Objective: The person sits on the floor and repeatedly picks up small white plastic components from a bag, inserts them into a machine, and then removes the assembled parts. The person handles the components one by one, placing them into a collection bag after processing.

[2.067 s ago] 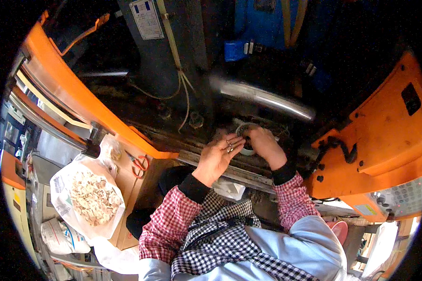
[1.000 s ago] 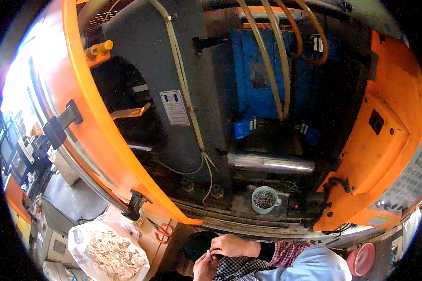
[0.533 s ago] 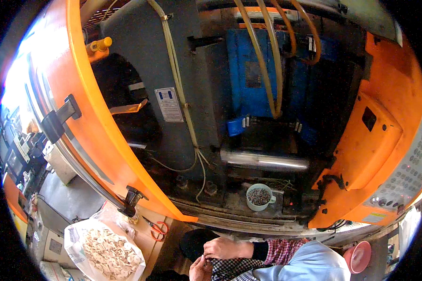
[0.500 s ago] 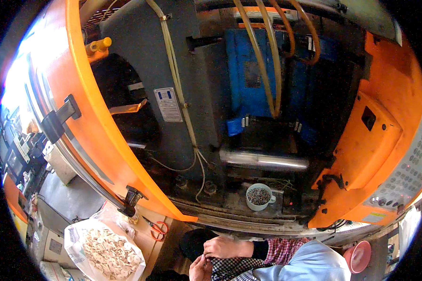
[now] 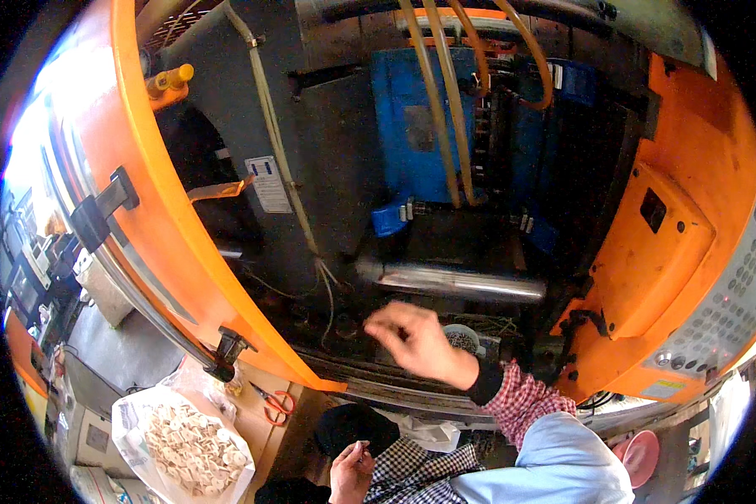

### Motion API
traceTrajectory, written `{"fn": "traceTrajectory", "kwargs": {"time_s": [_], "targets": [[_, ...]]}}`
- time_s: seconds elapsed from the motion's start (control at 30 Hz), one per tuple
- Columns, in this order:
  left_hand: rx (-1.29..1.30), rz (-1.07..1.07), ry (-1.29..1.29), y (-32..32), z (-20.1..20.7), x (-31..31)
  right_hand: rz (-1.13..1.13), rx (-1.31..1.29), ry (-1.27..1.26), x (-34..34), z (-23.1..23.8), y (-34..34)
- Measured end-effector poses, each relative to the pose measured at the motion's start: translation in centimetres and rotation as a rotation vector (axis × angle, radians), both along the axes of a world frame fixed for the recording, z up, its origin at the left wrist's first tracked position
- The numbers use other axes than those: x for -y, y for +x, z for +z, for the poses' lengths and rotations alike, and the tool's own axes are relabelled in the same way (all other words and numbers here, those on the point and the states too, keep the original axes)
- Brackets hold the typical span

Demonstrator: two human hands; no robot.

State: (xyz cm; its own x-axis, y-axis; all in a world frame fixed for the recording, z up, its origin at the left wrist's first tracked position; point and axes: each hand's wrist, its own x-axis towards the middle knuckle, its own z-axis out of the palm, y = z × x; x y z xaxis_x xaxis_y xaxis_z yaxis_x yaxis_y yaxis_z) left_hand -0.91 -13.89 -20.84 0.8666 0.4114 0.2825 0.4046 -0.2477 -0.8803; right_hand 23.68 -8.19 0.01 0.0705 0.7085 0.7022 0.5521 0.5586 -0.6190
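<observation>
My right hand (image 5: 420, 343) is raised at the machine's opening, in front of the light-coloured cup (image 5: 462, 336) of small dark grains, which it partly hides. Its fingers are curled together in a pinch; whatever they hold, if anything, I cannot make out. Low over my lap, my left hand (image 5: 350, 477) is closed, its fingertips pressed together near a tiny dark spot I cannot name. Checkered cloth (image 5: 412, 470) lies beside it. Beyond my right hand are a shiny metal bar (image 5: 462, 280) and a blue block (image 5: 412, 126) with hoses.
An orange door frame (image 5: 185, 218) bounds the left, and an orange housing (image 5: 647, 244) with a button panel stands right. At lower left are a bag of pale small parts (image 5: 195, 449) and red-handled scissors (image 5: 279, 407). A pink bucket (image 5: 641, 458) sits at lower right.
My right hand has risen from my lap, away from the left hand, to the machine's opening. The grey plate and blue block have shifted left, and metal parts show in a gap beside the block.
</observation>
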Motion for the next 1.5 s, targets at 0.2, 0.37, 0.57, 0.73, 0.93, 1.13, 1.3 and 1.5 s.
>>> {"fn": "traceTrajectory", "kwargs": {"time_s": [0.2, 0.37, 0.57, 0.73, 0.93, 1.13, 1.3, 1.5], "targets": [[-0.061, 0.016, 0.028, -0.4, -1.3, -0.2, -0.171, -0.102, 0.066, -1.8, 1.8, 2.3], [-0.037, 0.0, 0.078, -0.4, -1.7, -0.4, -0.244, -0.322, 0.016, -6.0, 1.3, 4.3], [-1.398, 0.169, 1.607, -0.7, -1.2, -0.9, -0.313, -0.583, 0.232, -15.1, 1.6, 9.3], [-1.654, 0.165, 1.883, -0.7, -1.6, -1.8, -0.561, -0.735, 0.151, -21.9, 2.1, 16.8], [-2.133, -0.252, 1.734, 1.6, 8.1, -0.7, -0.668, -0.576, 0.026, -26.3, 6.2, 20.1], [-2.137, -0.242, 1.708, 1.4, 8.8, -1.1, -0.563, -0.52, 0.225, -30.3, 8.1, 20.7], [-2.132, -0.267, 1.744, 1.8, 8.2, -1.9, -0.477, -0.82, 0.332, -36.5, 7.1, 27.7], [-2.191, -0.314, 1.677, 1.6, 8.3, -1.2, -0.17, -1.171, 0.296, -37.3, 7.5, 25.3]]}}
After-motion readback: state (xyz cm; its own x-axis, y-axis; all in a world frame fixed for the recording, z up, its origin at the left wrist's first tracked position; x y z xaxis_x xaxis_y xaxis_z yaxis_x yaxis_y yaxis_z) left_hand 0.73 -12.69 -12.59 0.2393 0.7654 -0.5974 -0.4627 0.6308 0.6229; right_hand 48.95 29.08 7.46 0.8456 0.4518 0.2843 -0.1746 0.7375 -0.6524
